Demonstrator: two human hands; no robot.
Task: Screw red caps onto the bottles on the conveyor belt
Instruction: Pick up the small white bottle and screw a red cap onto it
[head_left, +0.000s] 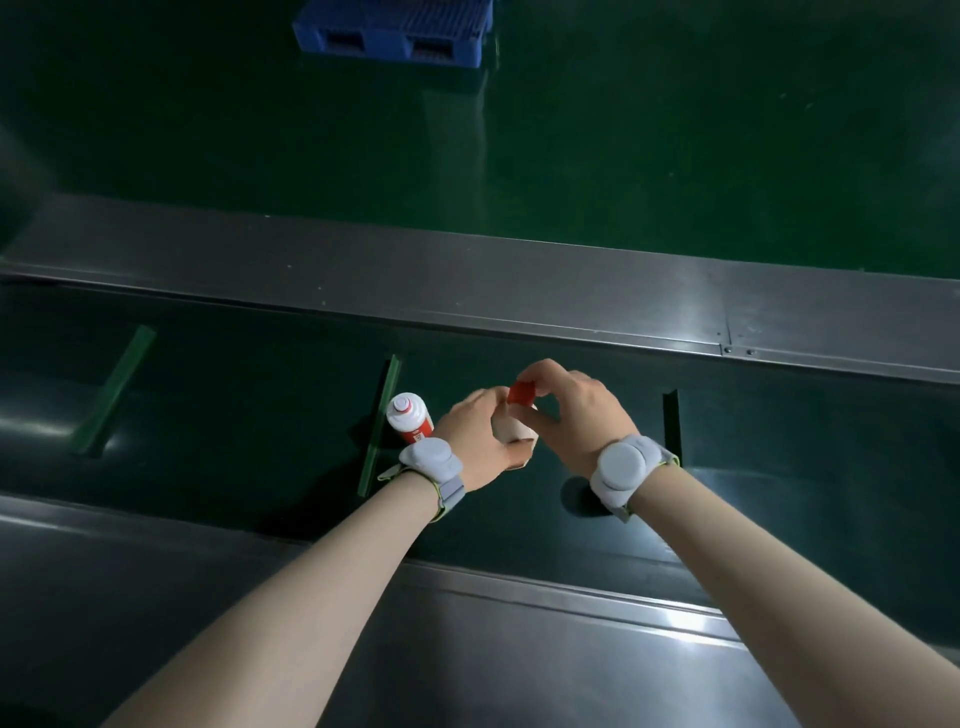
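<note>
On the dark green conveyor belt (234, 415), my left hand (480, 441) wraps around a pale bottle (517, 431) that stands upright and is mostly hidden by my fingers. My right hand (571, 410) pinches a red cap (521, 392) with its fingertips right on top of that bottle. A second white bottle (408, 413) with a red label stands uncapped just left of my left hand, beside a green cleat (382, 421).
Steel side rails run along the belt, far (467, 280) and near (467, 623). More cleats cross the belt at left (114, 389) and right (671, 421). A blue pallet (395, 31) lies on the green floor beyond. Grey trackers sit on both wrists.
</note>
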